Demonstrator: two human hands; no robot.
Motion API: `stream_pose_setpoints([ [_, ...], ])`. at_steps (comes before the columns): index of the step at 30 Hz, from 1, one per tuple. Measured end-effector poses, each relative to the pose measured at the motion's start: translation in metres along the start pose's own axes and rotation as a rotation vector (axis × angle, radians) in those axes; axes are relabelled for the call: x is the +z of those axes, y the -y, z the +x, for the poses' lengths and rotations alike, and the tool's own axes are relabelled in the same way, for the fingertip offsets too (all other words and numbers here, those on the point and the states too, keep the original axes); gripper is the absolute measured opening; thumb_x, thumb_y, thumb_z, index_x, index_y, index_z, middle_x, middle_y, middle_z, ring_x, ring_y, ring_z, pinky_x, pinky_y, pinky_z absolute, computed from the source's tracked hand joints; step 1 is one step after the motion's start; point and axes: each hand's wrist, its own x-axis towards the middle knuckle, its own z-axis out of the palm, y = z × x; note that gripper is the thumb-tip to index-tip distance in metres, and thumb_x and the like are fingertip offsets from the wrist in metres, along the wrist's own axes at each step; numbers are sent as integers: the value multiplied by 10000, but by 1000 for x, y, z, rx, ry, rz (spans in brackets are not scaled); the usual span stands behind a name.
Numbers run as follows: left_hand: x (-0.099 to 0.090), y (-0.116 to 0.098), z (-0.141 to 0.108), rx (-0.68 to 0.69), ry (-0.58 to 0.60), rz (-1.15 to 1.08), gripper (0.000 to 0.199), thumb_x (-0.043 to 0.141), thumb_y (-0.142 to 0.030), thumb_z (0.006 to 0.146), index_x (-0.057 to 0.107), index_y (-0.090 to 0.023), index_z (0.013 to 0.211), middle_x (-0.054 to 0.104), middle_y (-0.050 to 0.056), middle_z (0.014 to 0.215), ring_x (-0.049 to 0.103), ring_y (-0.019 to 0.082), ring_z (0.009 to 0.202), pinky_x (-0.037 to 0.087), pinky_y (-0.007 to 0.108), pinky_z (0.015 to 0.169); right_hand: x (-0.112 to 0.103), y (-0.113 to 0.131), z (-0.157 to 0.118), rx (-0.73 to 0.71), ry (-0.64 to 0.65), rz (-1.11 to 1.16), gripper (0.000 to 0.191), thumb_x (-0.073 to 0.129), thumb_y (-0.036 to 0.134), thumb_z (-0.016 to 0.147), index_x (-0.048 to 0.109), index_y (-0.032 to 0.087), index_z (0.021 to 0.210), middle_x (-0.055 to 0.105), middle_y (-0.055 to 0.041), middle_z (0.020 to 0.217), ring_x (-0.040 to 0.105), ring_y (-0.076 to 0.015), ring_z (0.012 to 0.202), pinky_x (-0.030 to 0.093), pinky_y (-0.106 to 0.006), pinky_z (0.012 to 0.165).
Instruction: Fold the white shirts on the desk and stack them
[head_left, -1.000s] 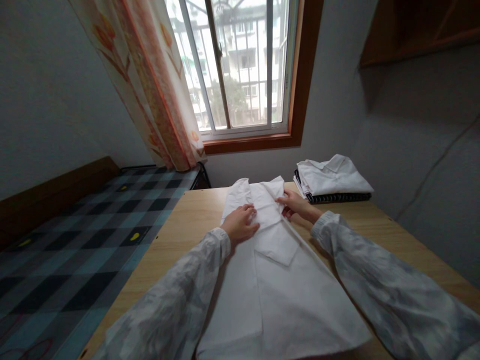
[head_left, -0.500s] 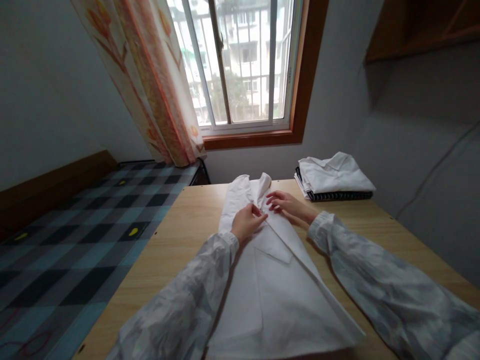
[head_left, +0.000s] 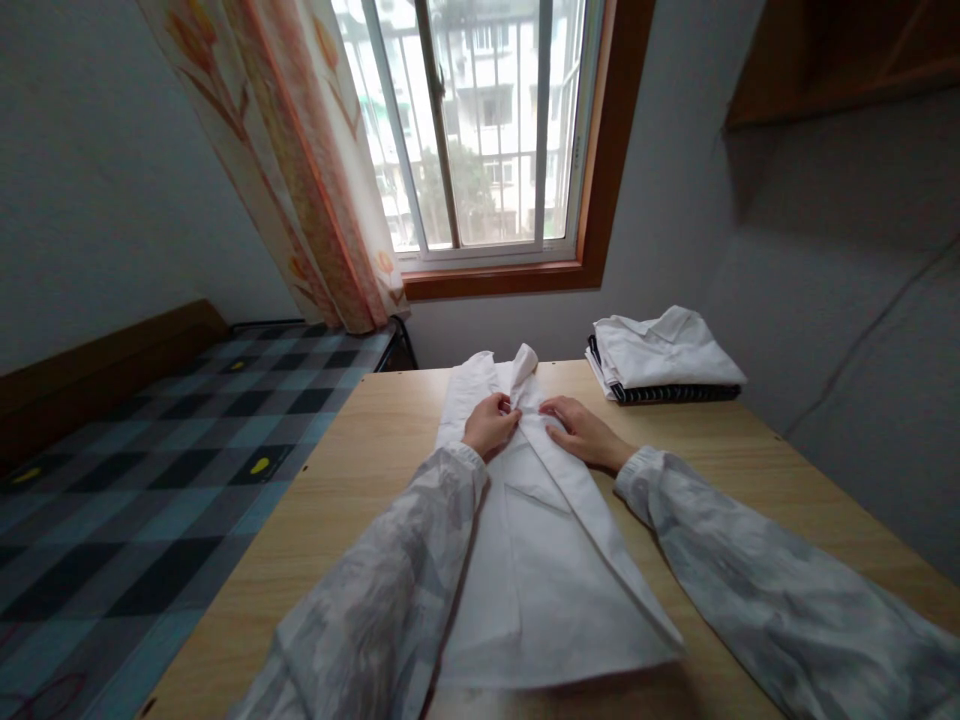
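Observation:
A long white shirt [head_left: 555,590] lies lengthwise on the wooden table in front of me, collar at the far end and wide hem towards me. Its sides are folded in. My left hand [head_left: 491,425] is closed, thumb and fingers pinching the cloth just below the collar [head_left: 523,368]. Close beside it on the right, my right hand [head_left: 585,430] has its bent fingers and thumb on the shirt's folded right edge, seemingly gripping it. The fingertips of both hands are partly lost in the folds.
On the table's [head_left: 337,480] far right corner sits a stack of folded clothes [head_left: 667,350], white over black striped. A bed with a checked cover [head_left: 187,470] stands along the left. Beyond the table are a window [head_left: 487,130] and a flowered curtain [head_left: 300,160].
The shirt's right side and hem have shifted inward to the left, and a fold now runs down from my hands. My right hand's spread fingers have come together on the cloth; my left hand moved slightly away.

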Motion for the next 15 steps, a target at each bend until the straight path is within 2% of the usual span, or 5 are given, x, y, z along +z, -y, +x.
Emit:
stream_pose_setpoints([
  [3, -4, 1, 13, 22, -8, -48, 216, 844, -320, 861, 721, -182, 974, 719, 1, 816, 681, 159, 741, 535, 256, 705, 7, 5, -7, -14, 3, 21, 335, 643, 260, 1003, 699, 199, 1327, 711, -169, 1429, 641, -316, 1366, 468, -542, 1231],
  [5, -6, -1, 20, 32, -15, -70, 208, 811, -323, 898, 715, -177, 1011, 718, 5, 824, 674, 150, 719, 532, 252, 694, 11, 15, -11, -3, -14, 39, 323, 628, 279, 1030, 684, 193, 1337, 697, -183, 1449, 635, -320, 1382, 469, -544, 1233],
  [10, -13, -5, 22, 44, -62, -112, 256, 717, -424, 997, 700, -177, 1060, 739, 39, 861, 675, 157, 707, 523, 261, 681, 11, 48, -18, 5, -39, -10, 153, 609, 220, 1039, 672, 214, 1178, 720, -121, 1157, 681, -284, 1113, 556, -446, 1023],
  [12, -18, -6, 14, 57, -78, -17, 331, 723, -518, 987, 707, -190, 946, 739, 49, 824, 670, 178, 716, 502, 273, 682, 8, 53, -20, 3, -58, -59, 101, 624, 197, 1021, 667, 221, 1109, 693, -104, 1088, 659, -281, 1058, 547, -428, 971],
  [15, -25, -9, -3, 75, -35, 277, 502, 749, -683, 919, 707, -213, 747, 715, 52, 731, 657, 212, 727, 455, 296, 681, 6, 52, -23, 22, -78, -71, 82, 619, 187, 1015, 663, 220, 1075, 671, -95, 1049, 639, -279, 1023, 535, -421, 938],
])
